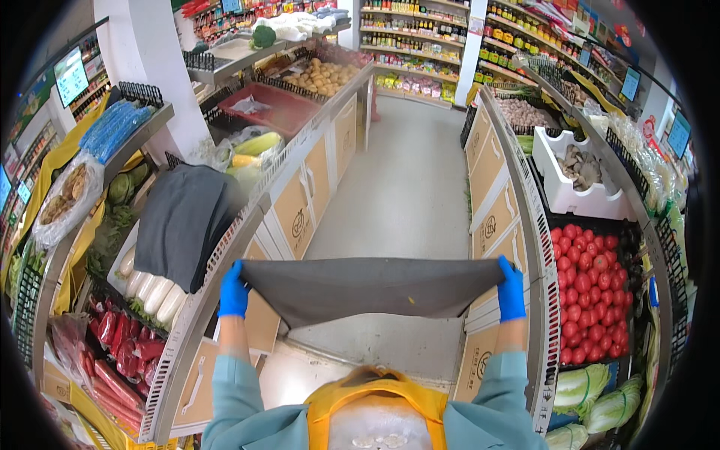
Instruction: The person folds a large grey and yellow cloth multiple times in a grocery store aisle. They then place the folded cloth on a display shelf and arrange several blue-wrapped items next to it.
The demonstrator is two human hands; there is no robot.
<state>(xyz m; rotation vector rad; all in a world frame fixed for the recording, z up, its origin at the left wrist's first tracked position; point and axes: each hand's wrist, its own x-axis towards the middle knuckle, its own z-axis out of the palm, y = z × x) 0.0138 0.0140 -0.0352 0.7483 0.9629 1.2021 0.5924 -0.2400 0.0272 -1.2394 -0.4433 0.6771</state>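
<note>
A dark grey cloth (pixel 371 287) hangs stretched between my hands, above the aisle floor. My left hand (pixel 233 291), in a blue glove, pinches its upper left corner. The upper right corner is held in my right hand (pixel 510 289), gloved the same way. A small yellow speck shows on the cloth, right of its middle. To the left, a folded stack of similar dark grey cloth (pixel 183 216) lies over the vegetables on the display stand. White radishes (pixel 154 292) stick out from under its near edge.
Red wrapped vegetables (pixel 121 337) fill the near left bin. On the right stand lie tomatoes (pixel 592 295), napa cabbages (pixel 613 402) and a white foam box (pixel 579 197) of mushrooms. Wooden cabinets (pixel 315 185) line the aisle floor (pixel 394 169). Potatoes (pixel 320 77) sit further back on the left.
</note>
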